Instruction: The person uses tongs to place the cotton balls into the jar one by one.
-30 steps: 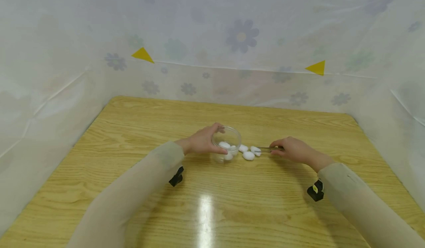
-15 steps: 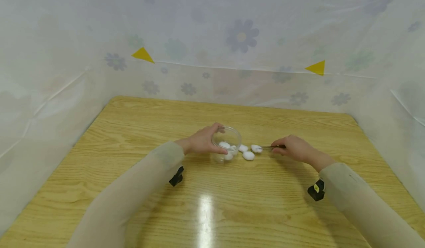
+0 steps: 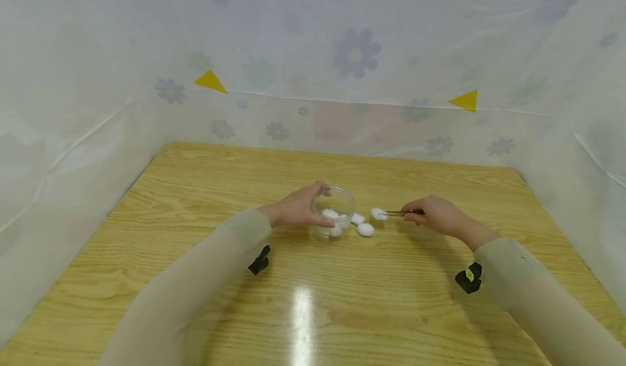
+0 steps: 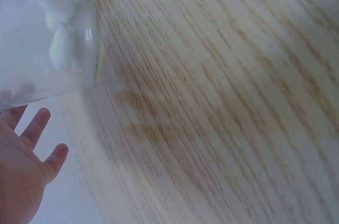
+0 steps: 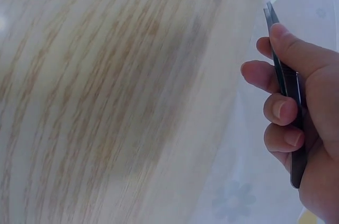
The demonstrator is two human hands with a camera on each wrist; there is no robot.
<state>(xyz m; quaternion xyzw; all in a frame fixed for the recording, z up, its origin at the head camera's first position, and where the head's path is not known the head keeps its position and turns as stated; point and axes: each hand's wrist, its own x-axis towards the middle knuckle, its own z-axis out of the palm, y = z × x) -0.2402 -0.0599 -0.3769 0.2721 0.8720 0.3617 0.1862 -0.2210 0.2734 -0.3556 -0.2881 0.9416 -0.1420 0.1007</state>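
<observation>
Over the worktop [image 3: 367, 301], short of its far edge, we see the left hand [image 3: 298, 207] gripping a clear jar [image 3: 335, 213], the right hand [image 3: 437, 213] pinching tweezers [image 3: 398, 213] that hold a cotton ball [image 3: 378, 213], likely light, soft, best nipped mid-body.

Cream-beige all down my arms here, left sleeve [image 3: 195, 279] and right sleeve [image 3: 548, 306] both long and plain, and look at the ends: left cuff [image 3: 250, 225] and right cuff [image 3: 506, 254] turn a shade greener! Below the left one, a chunky black block [image 3: 260, 260]; below the right, its angular black twin [image 3: 468, 282], flashing a yellow patch [image 3: 470, 274]! Then bare hands, left hand [image 3: 295, 207] and right hand [image 3: 438, 213], the right one showing short nails [image 5: 278, 109].
</observation>
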